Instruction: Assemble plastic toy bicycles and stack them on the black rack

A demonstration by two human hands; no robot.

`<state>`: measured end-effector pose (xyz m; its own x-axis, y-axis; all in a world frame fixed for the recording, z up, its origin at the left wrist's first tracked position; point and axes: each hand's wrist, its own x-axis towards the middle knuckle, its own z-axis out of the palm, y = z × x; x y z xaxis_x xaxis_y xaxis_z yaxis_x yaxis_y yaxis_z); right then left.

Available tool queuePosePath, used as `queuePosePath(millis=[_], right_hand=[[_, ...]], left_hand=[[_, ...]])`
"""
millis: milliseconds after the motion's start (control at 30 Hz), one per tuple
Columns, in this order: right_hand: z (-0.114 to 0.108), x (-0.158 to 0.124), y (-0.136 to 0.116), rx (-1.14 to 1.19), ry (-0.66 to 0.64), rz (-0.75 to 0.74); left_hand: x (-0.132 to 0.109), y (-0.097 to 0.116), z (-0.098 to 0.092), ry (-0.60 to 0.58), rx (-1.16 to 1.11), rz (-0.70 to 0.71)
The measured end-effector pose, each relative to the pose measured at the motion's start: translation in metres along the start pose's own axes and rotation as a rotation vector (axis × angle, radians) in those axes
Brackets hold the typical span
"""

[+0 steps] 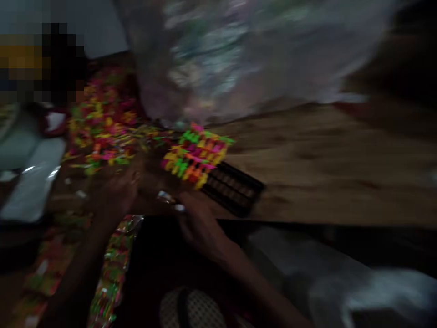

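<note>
The picture is dark and smeared by motion. My left hand (119,189) rests low on the wooden table (324,155), just below a heap of small neon-coloured pieces (102,118). My right hand (194,218) lies at the near end of a dark tray (232,187) that carries a block of the same bright pieces (194,155). Its fingers seem curled at the tray's edge, but the blur hides the grip. The left hand's fingers cannot be made out.
A large clear plastic bag (239,54) hangs over the table's far side. Packets of coloured pieces (112,269) lie by my left forearm. White sheets (34,177) sit at the left. Another person is at the far left.
</note>
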<state>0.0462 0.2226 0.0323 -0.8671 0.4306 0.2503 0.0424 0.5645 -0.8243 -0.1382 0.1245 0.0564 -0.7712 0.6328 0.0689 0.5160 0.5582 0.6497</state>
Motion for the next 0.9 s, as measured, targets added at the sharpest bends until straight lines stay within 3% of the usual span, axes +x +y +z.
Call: queuePosePath(millis=[67, 167, 233, 300, 433, 567, 700, 800, 900], right_hand=[[0.009, 0.001, 0.007, 0.09, -0.005, 0.0], [0.02, 0.001, 0.01, 0.144, -0.044, 0.027], [0.023, 0.002, 0.013, 0.158, -0.051, 0.036], [0.026, 0.004, 0.016, 0.162, -0.046, 0.043], [0.028, 0.008, 0.024, 0.195, 0.008, 0.086], [0.026, 0.01, 0.025, 0.251, 0.045, 0.195], [0.024, 0.009, 0.023, 0.242, 0.033, 0.194], [0.023, 0.008, 0.024, 0.188, 0.038, 0.161], [0.025, 0.008, 0.026, 0.102, 0.069, 0.091]], left_hand=[[0.016, -0.009, 0.001, 0.052, 0.153, -0.038], [0.04, -0.011, 0.027, 0.009, 0.435, 0.001], [0.048, -0.011, 0.041, 0.052, 0.473, 0.072], [0.048, -0.014, 0.044, 0.124, 0.402, 0.175], [0.035, -0.035, 0.012, 0.238, 0.29, 0.25], [0.008, -0.061, -0.03, 0.415, 0.188, 0.015], [-0.018, -0.077, -0.041, 0.408, 0.155, -0.164], [-0.015, -0.086, -0.042, 0.467, 0.293, -0.148], [0.01, -0.095, -0.051, 0.568, 0.466, -0.113]])
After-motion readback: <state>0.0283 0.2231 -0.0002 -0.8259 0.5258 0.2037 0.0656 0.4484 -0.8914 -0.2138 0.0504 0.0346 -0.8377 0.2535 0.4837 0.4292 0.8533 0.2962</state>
